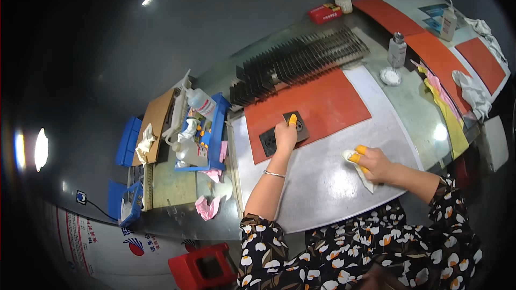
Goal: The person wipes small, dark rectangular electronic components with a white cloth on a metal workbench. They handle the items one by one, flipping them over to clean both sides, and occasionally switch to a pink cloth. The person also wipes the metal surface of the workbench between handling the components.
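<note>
My left hand (pixel 285 136) reaches over an orange-red mat (pixel 328 102), a yellow finger cover on one fingertip. Its fingers are closed at a dark square plate (pixel 303 130) with round recesses. Just left of that hand a second dark square plate (pixel 267 143) lies on the mat, partly hidden by the hand. My right hand (pixel 378 165), with yellow covers on several fingers, grips a folded white cloth (pixel 366 181) above the grey metallic sheet (pixel 317 193) at the table's near side.
Behind the mat stands a long rack (pixel 306 59) of thin dark plates. To the left, a blue tray (pixel 217 129) holds squeeze bottles. A metal-topped bottle (pixel 397 51) and a small white dish (pixel 391 76) stand at right. A red stool (pixel 201 266) is below the table.
</note>
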`<act>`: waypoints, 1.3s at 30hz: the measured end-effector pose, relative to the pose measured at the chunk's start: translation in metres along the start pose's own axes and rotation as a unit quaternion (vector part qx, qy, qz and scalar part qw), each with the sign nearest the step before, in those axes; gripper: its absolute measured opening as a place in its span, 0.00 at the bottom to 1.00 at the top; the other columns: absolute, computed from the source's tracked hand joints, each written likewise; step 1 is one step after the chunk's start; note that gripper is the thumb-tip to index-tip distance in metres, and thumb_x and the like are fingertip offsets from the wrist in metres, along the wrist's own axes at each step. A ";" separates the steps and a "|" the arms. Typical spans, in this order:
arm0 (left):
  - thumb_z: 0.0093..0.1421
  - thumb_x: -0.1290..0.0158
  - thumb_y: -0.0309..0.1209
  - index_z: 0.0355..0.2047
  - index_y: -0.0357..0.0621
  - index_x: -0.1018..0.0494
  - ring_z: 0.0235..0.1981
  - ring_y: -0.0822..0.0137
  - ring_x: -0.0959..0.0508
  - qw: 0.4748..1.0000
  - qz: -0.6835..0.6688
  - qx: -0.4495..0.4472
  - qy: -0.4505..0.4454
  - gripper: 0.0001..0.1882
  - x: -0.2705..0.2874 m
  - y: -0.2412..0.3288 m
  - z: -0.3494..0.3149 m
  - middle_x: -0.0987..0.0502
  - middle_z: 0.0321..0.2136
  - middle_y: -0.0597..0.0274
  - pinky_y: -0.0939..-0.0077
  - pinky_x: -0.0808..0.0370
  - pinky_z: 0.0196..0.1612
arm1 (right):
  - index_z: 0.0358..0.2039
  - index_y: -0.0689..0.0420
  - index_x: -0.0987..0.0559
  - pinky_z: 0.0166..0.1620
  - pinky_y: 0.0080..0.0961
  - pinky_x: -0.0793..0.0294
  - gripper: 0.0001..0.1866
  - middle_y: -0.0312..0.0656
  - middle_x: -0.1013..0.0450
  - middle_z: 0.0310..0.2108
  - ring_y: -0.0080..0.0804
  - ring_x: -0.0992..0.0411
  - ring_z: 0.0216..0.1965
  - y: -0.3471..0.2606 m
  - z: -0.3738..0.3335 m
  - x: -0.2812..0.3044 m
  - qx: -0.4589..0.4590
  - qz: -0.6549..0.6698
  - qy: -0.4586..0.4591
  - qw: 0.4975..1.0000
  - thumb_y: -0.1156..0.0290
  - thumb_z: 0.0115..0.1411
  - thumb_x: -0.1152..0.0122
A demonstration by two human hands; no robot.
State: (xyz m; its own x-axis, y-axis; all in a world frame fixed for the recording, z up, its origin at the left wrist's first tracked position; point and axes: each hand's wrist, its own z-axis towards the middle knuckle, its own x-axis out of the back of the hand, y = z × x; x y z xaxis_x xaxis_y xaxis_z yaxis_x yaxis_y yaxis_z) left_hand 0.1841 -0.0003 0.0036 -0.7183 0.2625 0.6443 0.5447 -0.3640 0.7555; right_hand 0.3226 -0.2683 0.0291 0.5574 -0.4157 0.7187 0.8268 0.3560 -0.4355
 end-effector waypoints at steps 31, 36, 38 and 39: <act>0.48 0.45 0.36 0.31 0.37 0.29 0.31 0.56 0.21 0.838 0.530 -0.077 0.105 0.15 0.038 0.080 0.175 0.23 0.29 0.51 0.66 0.24 0.33 | 0.42 0.62 0.26 0.33 0.17 0.32 0.12 0.35 0.28 0.29 0.18 0.31 0.30 0.044 -0.015 0.106 -0.422 0.496 0.030 0.758 0.73 0.57 0.48; 0.47 0.44 0.37 0.31 0.37 0.28 0.34 0.53 0.22 0.861 0.497 -0.015 0.103 0.16 0.047 0.069 0.184 0.23 0.32 0.48 0.64 0.24 0.37 | 0.37 0.60 0.24 0.36 0.33 0.31 0.12 0.48 0.27 0.30 0.43 0.28 0.31 0.102 0.015 0.233 -0.343 0.002 0.034 0.939 0.76 0.51 0.50; 0.48 0.44 0.38 0.30 0.38 0.27 0.37 0.52 0.23 0.886 0.453 -0.005 0.097 0.15 0.037 0.085 0.183 0.23 0.33 0.48 0.62 0.26 0.40 | 0.37 0.60 0.24 0.36 0.36 0.31 0.14 0.52 0.28 0.31 0.48 0.29 0.32 0.149 0.017 0.259 -0.312 -0.193 0.008 0.930 0.79 0.47 0.51; 0.48 0.42 0.41 0.34 0.38 0.26 0.41 0.50 0.25 0.899 0.429 0.021 0.083 0.19 0.050 0.090 0.179 0.24 0.36 0.47 0.61 0.28 0.43 | 0.37 0.60 0.24 0.35 0.37 0.30 0.15 0.53 0.28 0.31 0.49 0.29 0.32 0.167 0.029 0.259 -0.330 -0.240 0.000 0.913 0.79 0.46 0.51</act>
State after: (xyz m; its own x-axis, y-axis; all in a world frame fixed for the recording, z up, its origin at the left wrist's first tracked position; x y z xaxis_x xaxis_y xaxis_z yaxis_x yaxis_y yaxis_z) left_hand 0.2748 0.1401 0.1247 -0.0775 -0.2367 0.9685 0.9427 -0.3335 -0.0061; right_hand 0.6031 -0.2918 0.1578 0.1190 -0.3907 0.9128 0.8409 -0.4492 -0.3019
